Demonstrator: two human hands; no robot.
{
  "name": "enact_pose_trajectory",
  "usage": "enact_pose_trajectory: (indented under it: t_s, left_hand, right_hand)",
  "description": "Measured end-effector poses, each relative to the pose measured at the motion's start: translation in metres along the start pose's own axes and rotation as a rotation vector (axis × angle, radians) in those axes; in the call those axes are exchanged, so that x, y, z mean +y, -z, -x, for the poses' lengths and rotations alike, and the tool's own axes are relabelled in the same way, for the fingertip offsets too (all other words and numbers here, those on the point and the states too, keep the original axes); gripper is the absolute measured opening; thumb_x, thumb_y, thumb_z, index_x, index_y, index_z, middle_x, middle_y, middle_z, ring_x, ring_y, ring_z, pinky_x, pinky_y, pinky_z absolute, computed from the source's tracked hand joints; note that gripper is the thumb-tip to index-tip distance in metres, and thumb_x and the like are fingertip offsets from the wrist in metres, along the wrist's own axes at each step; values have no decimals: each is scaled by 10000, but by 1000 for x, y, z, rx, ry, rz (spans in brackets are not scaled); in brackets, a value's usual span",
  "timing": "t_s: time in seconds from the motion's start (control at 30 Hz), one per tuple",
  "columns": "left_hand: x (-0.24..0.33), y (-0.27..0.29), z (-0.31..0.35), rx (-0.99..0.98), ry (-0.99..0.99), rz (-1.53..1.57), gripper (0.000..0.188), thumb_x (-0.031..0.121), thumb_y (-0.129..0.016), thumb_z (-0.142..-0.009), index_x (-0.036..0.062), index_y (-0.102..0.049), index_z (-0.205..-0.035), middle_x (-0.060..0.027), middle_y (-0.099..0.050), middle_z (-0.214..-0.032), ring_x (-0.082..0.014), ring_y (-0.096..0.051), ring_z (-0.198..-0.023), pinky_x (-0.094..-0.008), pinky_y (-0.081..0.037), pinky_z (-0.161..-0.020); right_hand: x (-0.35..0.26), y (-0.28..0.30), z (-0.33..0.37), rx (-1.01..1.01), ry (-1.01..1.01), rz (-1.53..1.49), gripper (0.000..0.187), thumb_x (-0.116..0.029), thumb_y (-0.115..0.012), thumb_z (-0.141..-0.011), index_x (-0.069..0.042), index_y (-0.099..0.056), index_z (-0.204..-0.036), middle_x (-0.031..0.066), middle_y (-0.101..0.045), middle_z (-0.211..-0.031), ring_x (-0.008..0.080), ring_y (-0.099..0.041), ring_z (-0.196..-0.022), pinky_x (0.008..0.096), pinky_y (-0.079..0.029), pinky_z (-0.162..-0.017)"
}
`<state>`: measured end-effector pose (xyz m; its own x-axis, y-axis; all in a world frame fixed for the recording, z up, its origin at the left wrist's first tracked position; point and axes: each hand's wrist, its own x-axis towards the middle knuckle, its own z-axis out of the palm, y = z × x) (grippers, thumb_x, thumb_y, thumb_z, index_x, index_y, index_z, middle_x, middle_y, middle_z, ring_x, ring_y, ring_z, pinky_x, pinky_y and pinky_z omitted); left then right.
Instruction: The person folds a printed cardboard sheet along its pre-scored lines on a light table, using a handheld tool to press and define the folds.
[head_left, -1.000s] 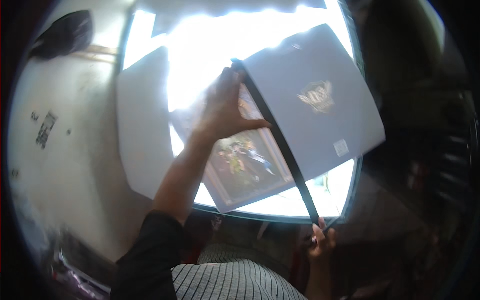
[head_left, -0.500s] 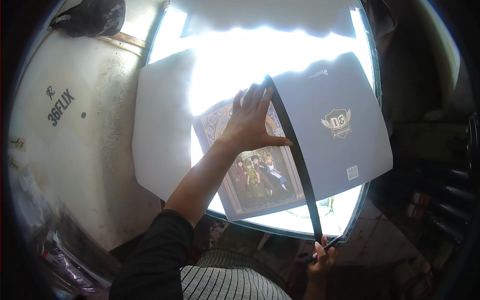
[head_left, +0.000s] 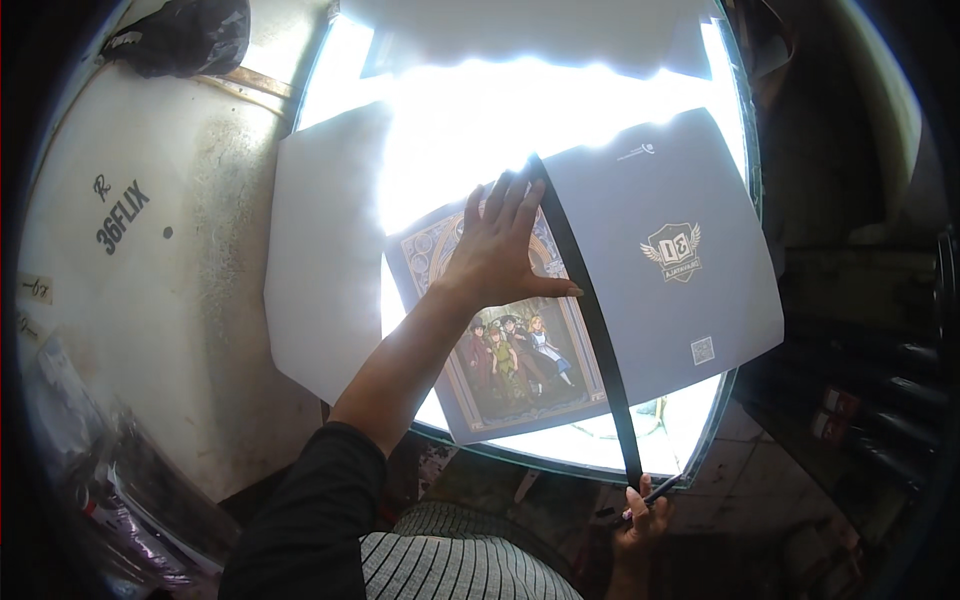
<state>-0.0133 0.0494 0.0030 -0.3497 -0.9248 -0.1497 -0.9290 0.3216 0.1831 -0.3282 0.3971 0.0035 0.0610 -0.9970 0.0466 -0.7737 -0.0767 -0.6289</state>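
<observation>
My left hand (head_left: 500, 248) lies flat with spread fingers on a printed cover sheet (head_left: 475, 425), which bears an ornate frame and several cartoon figures. Its fingertips and thumb reach to the edge of a long black strip (head_left: 601, 355). That strip runs down between the illustrated sheet and a plain panel (head_left: 620, 230) with a winged crest and a square code. Below the table's front edge, my right hand (head_left: 642, 522) is closed on the strip's lower end. A slim dark stick-like tool (head_left: 662, 489) also sticks out from its fingers; its kind is unclear.
Beneath the sheets glows a bright light table (head_left: 690, 420) with a glass edge. A pale blank sheet (head_left: 325, 250) lies at its left. Farther left are a white board (head_left: 130, 300) with lettering, a black bag (head_left: 190, 40) and clear plastic wrapping (head_left: 130, 510).
</observation>
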Motion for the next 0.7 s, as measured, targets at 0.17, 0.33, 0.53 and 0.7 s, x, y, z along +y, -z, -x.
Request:
enact_pose_trajectory:
  t_s: [0.17, 0.33, 0.53, 0.7]
  left_hand:
    - [0, 0, 1, 9, -1, 4, 1464, 914, -696, -545, -4, -176, -1559, -310, -119, -1624, -438, 4, -1543, -606, -13, -1227]
    - [-2, 0, 3, 6, 0, -8, 1463, 915, -695, -542, 4, -173, -1560, -311, -119, -1624, -441, 4, -1542, -602, -12, -1229]
    - [5, -6, -3, 27, -20, 23, 1401, 823, -781, -581, -6, -206, -1553, -315, -167, -1609, -472, -82, -1524, -617, -89, -1213]
    - [18, 18, -4, 179, -66, -40, 1317, 505, -961, -527, -1, -264, -1523, -260, -421, -1441, -434, -383, -1380, -530, -361, -1121]
  right_hand:
    - [-2, 0, -1, 1, 1, -4, 362, 43, -579, -802, -133, -649, -1111, 207, -708, -1202, 309, -616, -802, 452, -434, -777]
    - [-1, -2, 6, -30, -39, -17, 266, -27, -582, -883, -132, -641, -1120, 197, -711, -1201, 327, -653, -888, 516, -449, -909]
    - [-3, 1, 11, -14, -72, -11, 309, 21, -594, -856, -142, -631, -1116, 186, -714, -1192, 303, -641, -833, 481, -458, -814]
    - [-3, 3, 2, -54, -89, -56, 415, 31, -658, -775, -167, -648, -1140, 117, -706, -1255, 248, -642, -913, 458, -450, -862]
